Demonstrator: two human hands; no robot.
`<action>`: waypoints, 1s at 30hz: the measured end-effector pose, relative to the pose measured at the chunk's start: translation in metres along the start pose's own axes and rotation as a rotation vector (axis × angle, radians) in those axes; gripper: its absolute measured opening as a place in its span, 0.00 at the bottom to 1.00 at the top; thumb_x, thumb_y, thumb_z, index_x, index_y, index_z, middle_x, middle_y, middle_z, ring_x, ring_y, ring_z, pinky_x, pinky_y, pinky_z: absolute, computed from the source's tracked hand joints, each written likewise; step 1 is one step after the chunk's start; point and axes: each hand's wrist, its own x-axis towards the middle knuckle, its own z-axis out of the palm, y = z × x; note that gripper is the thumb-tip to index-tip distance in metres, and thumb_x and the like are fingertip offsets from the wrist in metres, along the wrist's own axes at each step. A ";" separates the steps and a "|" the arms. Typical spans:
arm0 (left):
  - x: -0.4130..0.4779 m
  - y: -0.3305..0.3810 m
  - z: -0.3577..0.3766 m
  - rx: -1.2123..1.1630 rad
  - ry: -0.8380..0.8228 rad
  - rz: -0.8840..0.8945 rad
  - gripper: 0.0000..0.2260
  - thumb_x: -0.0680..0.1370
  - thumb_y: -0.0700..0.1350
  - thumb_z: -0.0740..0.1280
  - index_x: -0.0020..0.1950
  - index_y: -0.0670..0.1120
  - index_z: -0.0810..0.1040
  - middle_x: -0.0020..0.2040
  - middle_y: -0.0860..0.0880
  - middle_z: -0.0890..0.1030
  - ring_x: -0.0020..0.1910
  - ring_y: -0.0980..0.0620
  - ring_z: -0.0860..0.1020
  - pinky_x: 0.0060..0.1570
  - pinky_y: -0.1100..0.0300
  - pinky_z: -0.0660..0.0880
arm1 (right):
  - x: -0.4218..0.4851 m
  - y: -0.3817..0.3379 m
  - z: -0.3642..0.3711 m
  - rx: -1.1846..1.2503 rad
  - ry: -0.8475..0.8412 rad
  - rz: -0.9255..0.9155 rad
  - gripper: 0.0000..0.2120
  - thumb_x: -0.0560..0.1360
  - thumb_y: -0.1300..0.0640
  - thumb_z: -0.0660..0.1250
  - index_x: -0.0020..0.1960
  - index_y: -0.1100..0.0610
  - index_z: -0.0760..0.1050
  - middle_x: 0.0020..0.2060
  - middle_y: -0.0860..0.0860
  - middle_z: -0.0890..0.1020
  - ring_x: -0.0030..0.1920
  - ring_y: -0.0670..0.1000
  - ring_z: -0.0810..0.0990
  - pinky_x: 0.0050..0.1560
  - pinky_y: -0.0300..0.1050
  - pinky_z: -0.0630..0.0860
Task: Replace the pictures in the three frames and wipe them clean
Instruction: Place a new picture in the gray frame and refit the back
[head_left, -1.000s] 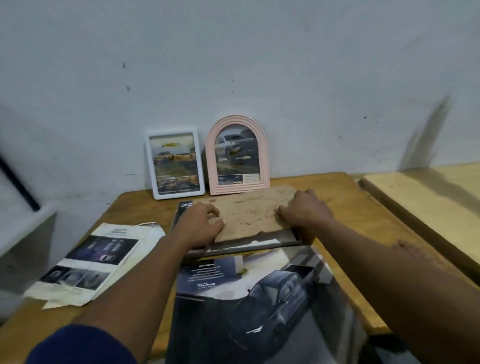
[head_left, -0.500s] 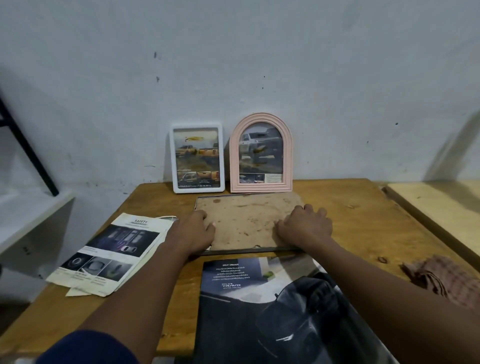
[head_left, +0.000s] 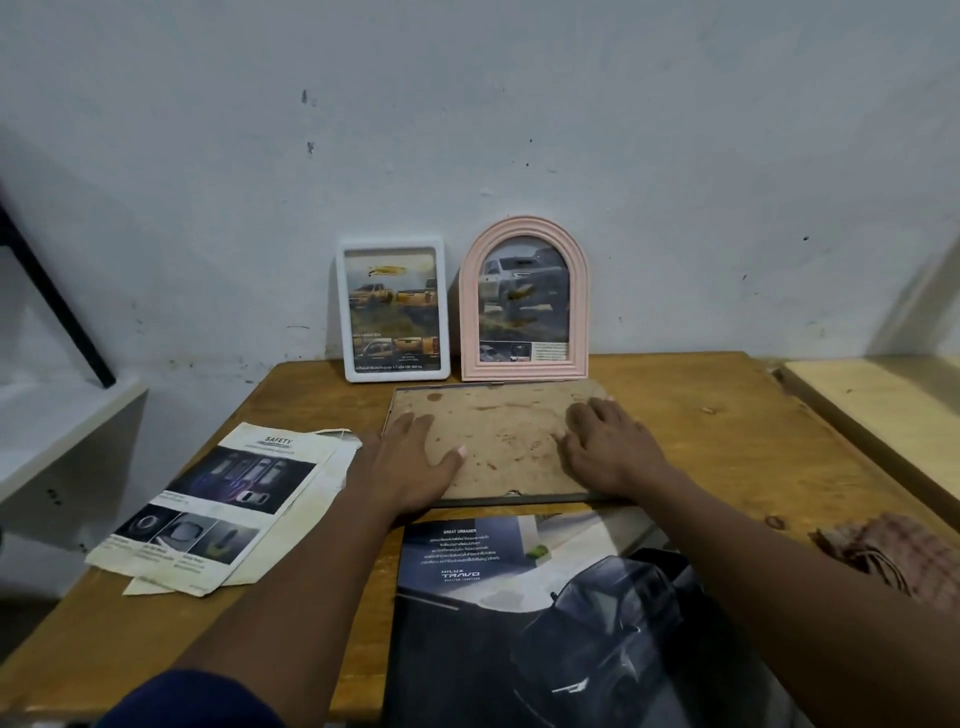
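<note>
- Three picture frames show. Two stand upright at the back of the worktop (head_left: 727, 415) against the wall, just beside each other and apart.
- The white frame (head_left: 393, 244) is a smooth rectangle with rounded corners and holds a print of orange pickup trucks.
- The pink frame (head_left: 470, 322) is arch-topped with ridged moulding and holds a print of a pale pickup.
- The third frame (head_left: 498, 436) lies flat and face down in front of them. Its backing is rough, stained brown board with a thin dark rim along the near edge.
- The left hand (head_left: 415, 462) lies flat on the left part of that backing. Its fingers (head_left: 415, 421) are straight and spread, the thumb pointing right, gripping nothing.
- The right hand (head_left: 608, 447) rests on the right part of the backing. Its fingers (head_left: 582, 415) are slightly bent with the tips down on the board, holding nothing.
- Bare backing board shows between the two hands.
- The worktop is worn, yellow-brown wood with marks and a knot.
- One creased leaflet (head_left: 223, 499) headed "SAFETY" lies to the left of the flat frame, on top of another pale sheet.
- One glossy brochure (head_left: 519, 597) showing a dark car lies at the near edge, just in front of the flat frame.
- One crumpled checked cloth (head_left: 898, 556) sits at the right edge.
- A dark blue sleeve (head_left: 192, 699) covers the left upper arm.
</note>
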 end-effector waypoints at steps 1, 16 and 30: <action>0.002 -0.002 -0.001 -0.002 -0.014 0.000 0.36 0.77 0.72 0.53 0.81 0.56 0.58 0.82 0.50 0.57 0.79 0.38 0.57 0.74 0.41 0.60 | 0.001 -0.001 0.004 -0.004 -0.009 -0.010 0.23 0.81 0.40 0.50 0.70 0.51 0.64 0.74 0.57 0.65 0.76 0.59 0.58 0.73 0.62 0.60; 0.003 0.005 -0.009 0.089 -0.184 -0.037 0.41 0.77 0.74 0.47 0.83 0.56 0.38 0.84 0.50 0.45 0.80 0.34 0.44 0.77 0.38 0.51 | 0.002 -0.005 0.010 -0.036 0.024 -0.018 0.28 0.79 0.36 0.47 0.72 0.51 0.59 0.71 0.60 0.67 0.71 0.61 0.64 0.68 0.60 0.65; -0.009 -0.008 -0.008 -0.284 -0.093 -0.035 0.52 0.66 0.74 0.71 0.83 0.57 0.52 0.83 0.53 0.53 0.81 0.41 0.45 0.78 0.41 0.47 | 0.008 0.013 0.009 0.251 0.122 0.004 0.33 0.74 0.33 0.66 0.71 0.53 0.69 0.67 0.53 0.75 0.62 0.54 0.74 0.56 0.49 0.74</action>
